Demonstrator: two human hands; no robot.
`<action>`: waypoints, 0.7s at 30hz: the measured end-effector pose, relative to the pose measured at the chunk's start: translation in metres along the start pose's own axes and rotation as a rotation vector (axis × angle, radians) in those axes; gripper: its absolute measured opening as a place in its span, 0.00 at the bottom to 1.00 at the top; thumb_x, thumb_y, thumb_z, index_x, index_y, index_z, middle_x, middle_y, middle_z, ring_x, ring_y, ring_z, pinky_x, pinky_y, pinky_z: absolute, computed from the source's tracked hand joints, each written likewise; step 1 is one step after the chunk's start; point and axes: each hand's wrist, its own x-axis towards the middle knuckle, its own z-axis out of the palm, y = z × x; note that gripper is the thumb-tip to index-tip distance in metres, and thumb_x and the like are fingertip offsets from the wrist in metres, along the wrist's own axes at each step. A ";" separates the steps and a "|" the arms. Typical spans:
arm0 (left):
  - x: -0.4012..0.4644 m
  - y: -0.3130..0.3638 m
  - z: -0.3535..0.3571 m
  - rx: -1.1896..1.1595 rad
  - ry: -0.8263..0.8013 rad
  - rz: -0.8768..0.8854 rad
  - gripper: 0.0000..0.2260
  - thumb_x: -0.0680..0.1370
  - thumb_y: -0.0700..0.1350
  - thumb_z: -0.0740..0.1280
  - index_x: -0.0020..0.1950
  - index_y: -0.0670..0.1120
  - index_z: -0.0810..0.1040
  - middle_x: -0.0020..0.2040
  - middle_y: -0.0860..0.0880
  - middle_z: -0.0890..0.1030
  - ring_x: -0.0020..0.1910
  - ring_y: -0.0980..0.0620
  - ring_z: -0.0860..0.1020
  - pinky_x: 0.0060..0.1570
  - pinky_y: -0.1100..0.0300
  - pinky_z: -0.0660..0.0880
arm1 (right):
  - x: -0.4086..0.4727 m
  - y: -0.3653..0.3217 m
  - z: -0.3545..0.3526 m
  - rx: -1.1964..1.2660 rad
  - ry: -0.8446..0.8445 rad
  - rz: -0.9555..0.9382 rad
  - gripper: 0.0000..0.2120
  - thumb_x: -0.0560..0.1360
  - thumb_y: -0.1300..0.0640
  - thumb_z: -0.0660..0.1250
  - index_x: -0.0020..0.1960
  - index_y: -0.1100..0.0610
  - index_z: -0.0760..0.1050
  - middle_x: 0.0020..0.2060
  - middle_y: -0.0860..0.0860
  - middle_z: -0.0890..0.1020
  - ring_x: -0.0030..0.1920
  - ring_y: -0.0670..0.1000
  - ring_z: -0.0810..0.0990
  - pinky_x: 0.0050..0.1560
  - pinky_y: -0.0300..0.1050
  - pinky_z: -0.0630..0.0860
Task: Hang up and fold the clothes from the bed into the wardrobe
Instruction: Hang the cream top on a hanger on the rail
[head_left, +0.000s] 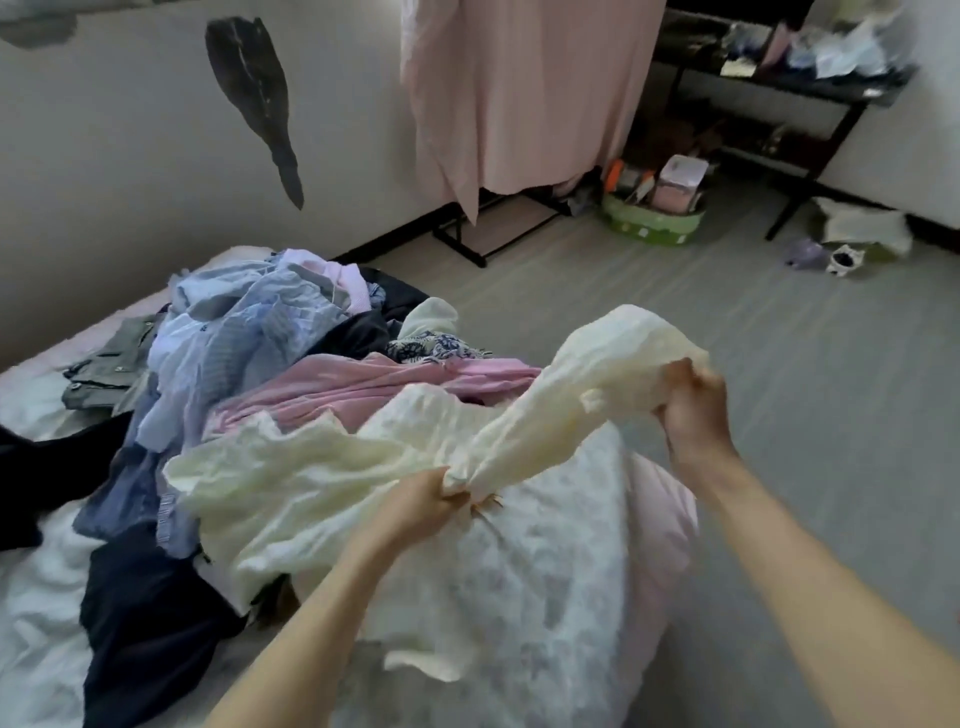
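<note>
A pale yellow crinkled garment (332, 483) is stretched over the bed's near corner. My left hand (415, 506) is clenched on a bunched part of it at the middle. Up and to the right, my right hand (691, 410) grips another bunched end, raised above the bed edge. Behind lies the clothes pile (270, 332): light blue shirts, a pink striped piece (363, 387), a navy floral piece, dark navy garments and an olive one on the left. The bed (519, 587) has a white floral cover. The wardrobe's pink fabric cover (524, 88) hangs at the back.
Grey floor (649, 301) lies to the right of the bed. A green basket (652, 221) with boxes sits by the wardrobe's black frame. A black table (810, 88) with clutter stands at the back right, with a white bag and a small cup on the floor near it.
</note>
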 end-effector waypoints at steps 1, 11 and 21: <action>0.002 0.015 0.004 -0.021 -0.025 0.025 0.08 0.77 0.46 0.62 0.50 0.45 0.79 0.50 0.45 0.82 0.52 0.45 0.79 0.46 0.57 0.72 | -0.001 0.003 -0.018 -0.001 0.028 0.039 0.08 0.77 0.64 0.56 0.47 0.57 0.74 0.43 0.50 0.78 0.44 0.48 0.76 0.41 0.43 0.74; -0.035 0.252 0.075 -1.211 -0.362 0.165 0.16 0.79 0.52 0.61 0.49 0.39 0.76 0.42 0.40 0.79 0.45 0.41 0.79 0.52 0.46 0.76 | -0.119 0.008 -0.179 -0.477 -0.355 0.117 0.07 0.74 0.57 0.65 0.50 0.47 0.73 0.50 0.48 0.80 0.50 0.40 0.79 0.47 0.32 0.74; -0.135 0.377 0.218 -0.705 -0.382 0.362 0.11 0.76 0.47 0.66 0.55 0.43 0.77 0.49 0.47 0.83 0.47 0.51 0.81 0.52 0.52 0.77 | -0.159 -0.091 -0.378 -0.012 0.093 0.194 0.19 0.71 0.35 0.61 0.53 0.46 0.76 0.46 0.42 0.84 0.47 0.40 0.82 0.40 0.31 0.76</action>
